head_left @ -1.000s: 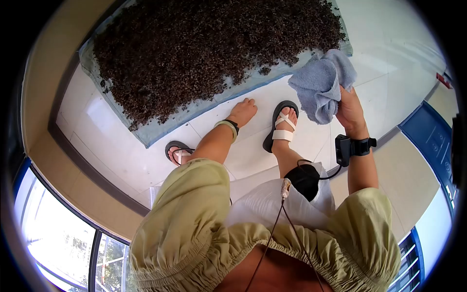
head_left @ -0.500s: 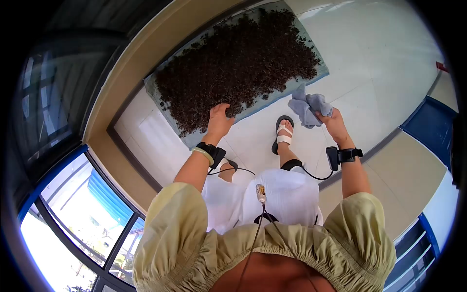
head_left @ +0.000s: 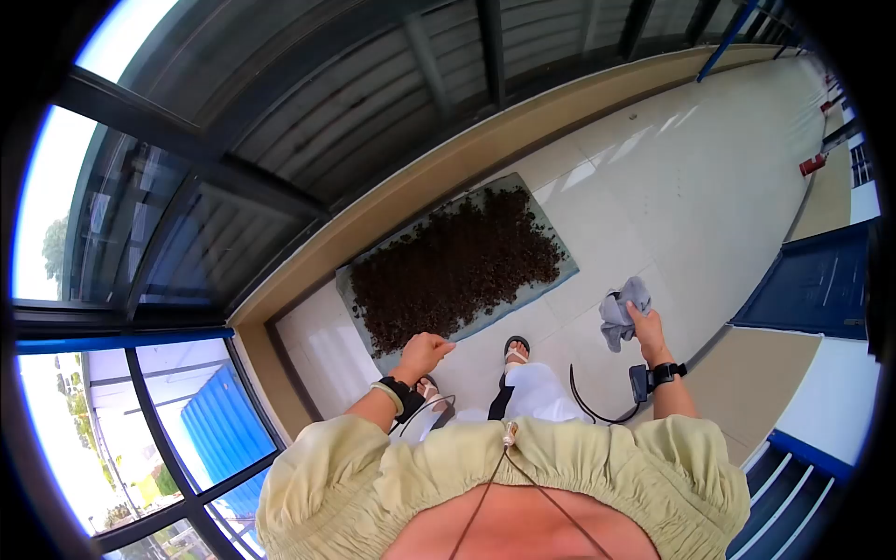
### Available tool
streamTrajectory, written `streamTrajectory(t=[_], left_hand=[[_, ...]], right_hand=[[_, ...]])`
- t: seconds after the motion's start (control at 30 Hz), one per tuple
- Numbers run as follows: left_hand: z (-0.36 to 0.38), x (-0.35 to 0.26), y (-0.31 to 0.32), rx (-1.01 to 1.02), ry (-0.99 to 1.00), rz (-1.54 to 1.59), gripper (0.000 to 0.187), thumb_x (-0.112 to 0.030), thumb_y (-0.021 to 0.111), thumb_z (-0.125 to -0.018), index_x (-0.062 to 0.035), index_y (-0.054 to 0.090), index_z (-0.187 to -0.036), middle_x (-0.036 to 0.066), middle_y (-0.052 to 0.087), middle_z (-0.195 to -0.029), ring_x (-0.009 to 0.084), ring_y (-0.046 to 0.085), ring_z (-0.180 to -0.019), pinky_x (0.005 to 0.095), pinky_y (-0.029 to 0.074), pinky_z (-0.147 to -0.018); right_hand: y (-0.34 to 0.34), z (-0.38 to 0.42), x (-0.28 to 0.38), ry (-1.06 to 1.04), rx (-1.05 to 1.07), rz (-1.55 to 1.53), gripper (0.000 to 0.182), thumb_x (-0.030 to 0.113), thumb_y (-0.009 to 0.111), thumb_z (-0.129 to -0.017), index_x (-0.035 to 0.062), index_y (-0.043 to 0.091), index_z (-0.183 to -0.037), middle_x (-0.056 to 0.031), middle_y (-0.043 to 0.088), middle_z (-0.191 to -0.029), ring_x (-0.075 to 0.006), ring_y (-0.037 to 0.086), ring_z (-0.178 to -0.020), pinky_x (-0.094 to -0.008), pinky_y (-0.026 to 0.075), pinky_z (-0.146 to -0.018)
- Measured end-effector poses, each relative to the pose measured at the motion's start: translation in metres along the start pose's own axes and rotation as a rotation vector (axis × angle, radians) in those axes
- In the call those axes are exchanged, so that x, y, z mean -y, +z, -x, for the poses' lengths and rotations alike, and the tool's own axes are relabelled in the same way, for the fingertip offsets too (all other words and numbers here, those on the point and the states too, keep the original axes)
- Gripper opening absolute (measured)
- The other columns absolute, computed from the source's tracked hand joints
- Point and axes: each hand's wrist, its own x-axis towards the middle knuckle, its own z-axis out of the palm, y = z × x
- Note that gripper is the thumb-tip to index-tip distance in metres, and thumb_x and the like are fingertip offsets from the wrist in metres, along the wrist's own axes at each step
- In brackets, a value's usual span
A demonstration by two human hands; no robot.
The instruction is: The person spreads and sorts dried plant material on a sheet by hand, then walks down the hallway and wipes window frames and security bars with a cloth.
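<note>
While my right hand (head_left: 646, 327) is closed on a crumpled grey cloth (head_left: 618, 322), with the thumb laid against it and loose folds drooping past my fingers, the bundle hangs over the pale tiled floor (head_left: 672, 215), well to the right of the mat. My left hand (head_left: 422, 357) is loosely curled, held out in front of me near the mat's close edge; I cannot tell whether its fingertips meet. On my right wrist sits a black strapped device (head_left: 653, 377), with a dark cable (head_left: 592, 411) looping near it; on my left, a pale bracelet (head_left: 388, 396) and a black band (head_left: 405, 396). Below are my sandalled feet (head_left: 516, 351). Beyond my left hand, a heap of dark brown, crumbly stuff (head_left: 457, 261) lies spread over the greenish mat (head_left: 566, 269), leaving bare strips along its edges. Farther out runs a low beige wall (head_left: 397, 210) under dark-framed windows (head_left: 373, 103); away to the right stands a blue panel (head_left: 807, 285).
</note>
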Motion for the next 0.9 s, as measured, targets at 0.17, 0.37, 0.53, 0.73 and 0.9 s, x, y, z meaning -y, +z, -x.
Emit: streamTrajectory(t=[0.17, 0.37, 0.53, 0.73, 0.9], left_hand=[[0.010, -0.088, -0.027, 0.104, 0.025, 0.632, 0.043, -0.039, 0.055, -0.098, -0.0041, 0.064, -0.121, 0.010, 0.069, -0.109, 0.0183, 0.065, -0.100, 0.0341, 0.051, -0.088], [0.055, -0.210, -0.069, 0.209, 0.453, 0.876, 0.073, -0.036, 0.059, -0.096, -0.0087, 0.021, -0.152, 0.015, 0.037, -0.147, 0.0241, 0.043, -0.128, 0.0363, 0.038, -0.106], [0.082, -0.194, -0.066, 0.219, 0.368, 1.397, 0.049, -0.026, 0.067, -0.092, -0.0048, 0.048, -0.131, 0.005, 0.059, -0.118, 0.0158, 0.058, -0.107, 0.0322, 0.048, -0.094], [0.137, -0.124, -0.060, 0.164, 0.365, 1.323, 0.061, -0.020, 0.079, -0.082, -0.0065, 0.048, -0.133, 0.004, 0.059, -0.123, 0.0162, 0.056, -0.111, 0.0320, 0.044, -0.100], [0.184, -0.070, -0.064, -0.330, 0.256, 0.865, 0.054, -0.015, 0.083, -0.073, -0.0036, 0.060, -0.121, 0.007, 0.066, -0.108, 0.0171, 0.060, -0.100, 0.0303, 0.047, -0.091]], right_hand=[[0.045, 0.023, 0.073, -0.241, 0.240, -0.083, 0.039, 0.034, 0.062, -0.094, 0.0012, 0.062, -0.115, -0.0023, 0.065, -0.098, -0.0113, 0.060, -0.087, -0.0281, 0.049, -0.079], [0.152, 0.123, 0.170, -0.602, 0.640, 0.163, 0.035, 0.025, 0.065, -0.090, 0.0021, 0.055, -0.115, -0.0059, 0.058, -0.102, -0.0126, 0.055, -0.095, -0.0291, 0.046, -0.083], [0.185, 0.182, 0.190, -0.792, 0.691, 0.374, 0.045, 0.020, 0.077, -0.078, -0.0009, 0.058, -0.112, -0.0087, 0.063, -0.092, -0.0139, 0.057, -0.085, -0.0304, 0.048, -0.077], [0.198, 0.207, 0.180, -0.534, 0.881, 0.322, 0.038, 0.015, 0.078, -0.078, -0.0009, 0.064, -0.109, -0.0012, 0.066, -0.092, -0.0070, 0.058, -0.081, -0.0230, 0.049, -0.073], [0.250, 0.200, 0.177, -0.715, 0.993, 0.522, 0.034, 0.007, 0.069, -0.073, -0.0022, 0.065, -0.105, -0.0029, 0.066, -0.087, -0.0089, 0.058, -0.077, -0.0247, 0.049, -0.071]])
